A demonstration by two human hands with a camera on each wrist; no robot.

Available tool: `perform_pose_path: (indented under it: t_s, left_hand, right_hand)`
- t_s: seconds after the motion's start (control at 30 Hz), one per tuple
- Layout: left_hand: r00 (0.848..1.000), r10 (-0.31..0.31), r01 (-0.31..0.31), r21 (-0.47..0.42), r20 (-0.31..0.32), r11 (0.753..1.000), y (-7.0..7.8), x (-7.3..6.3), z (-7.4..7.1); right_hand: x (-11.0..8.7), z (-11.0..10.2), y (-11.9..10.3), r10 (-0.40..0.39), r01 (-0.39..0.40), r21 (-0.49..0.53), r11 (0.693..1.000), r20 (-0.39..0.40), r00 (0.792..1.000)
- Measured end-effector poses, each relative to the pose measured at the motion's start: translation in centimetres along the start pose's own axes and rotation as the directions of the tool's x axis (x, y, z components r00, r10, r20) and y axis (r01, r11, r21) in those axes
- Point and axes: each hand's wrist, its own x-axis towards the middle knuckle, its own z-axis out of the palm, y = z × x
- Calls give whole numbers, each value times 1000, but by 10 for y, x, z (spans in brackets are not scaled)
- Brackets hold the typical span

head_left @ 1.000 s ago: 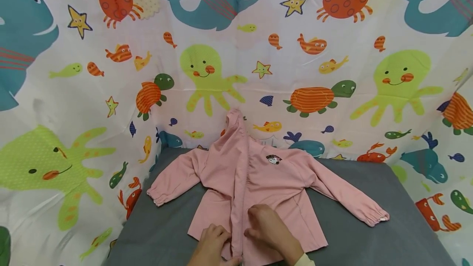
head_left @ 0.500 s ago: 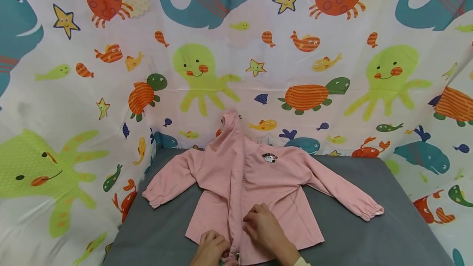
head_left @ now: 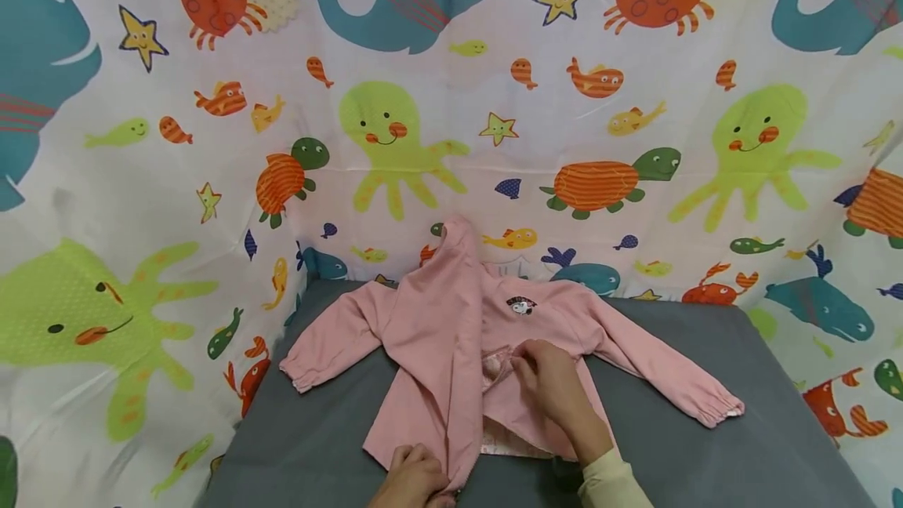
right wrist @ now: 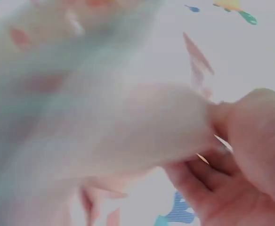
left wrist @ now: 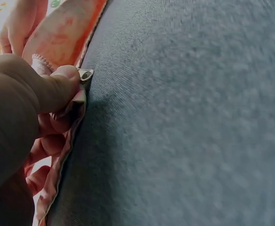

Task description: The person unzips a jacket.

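A pink hooded zip jacket (head_left: 423,312) lies spread on the grey surface, its hood toward the back and its sleeves out to both sides. At the front hem, my left hand (head_left: 412,477) pinches the bottom corner of one front panel; in the left wrist view a metal zipper end (left wrist: 85,74) sticks out beside the thumb. My right hand (head_left: 550,382) grips the edge of the other front panel and holds it raised, so the pale lining (head_left: 504,439) shows. In the right wrist view, the lifted cloth (right wrist: 142,127) is blurred between thumb and fingers.
The grey padded surface (head_left: 705,382) extends to both sides of the jacket. A white curtain (head_left: 451,171) printed with sea animals hangs behind and along both sides. The jacket's hood (head_left: 458,237) leans up against it.
My right hand has taken hold of the panel edge and lifted it up and to the right, parting the jacket's front. My left hand stays at the bottom hem.
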Motion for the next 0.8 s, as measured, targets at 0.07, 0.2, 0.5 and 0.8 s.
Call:
perform_pose_path:
  t_s: [0.07, 0.2, 0.5, 0.8]
  left_hand:
    - [1000, -25, 25, -1, 12, 1000, 1, -1, -4]
    - [997, -70, 70, 5, 16, 998, 2, -3, -13]
    - [970, -108, 99, -50, -220, 994, 9, 3, -33]
    - [820, -79, 217, 181, -567, 959, 9, 34, -60]
  right_hand:
    - [5, -9, 0, -21, 19, 15, 1000, 92, 996]
    - [7, -11, -5, -88, 69, 78, 995, 284, 955]
    - [0, -18, -19, -85, 55, 113, 992, 287, 954]
    - [-5, -30, -29, -30, 29, 10, 1000, 180, 983]
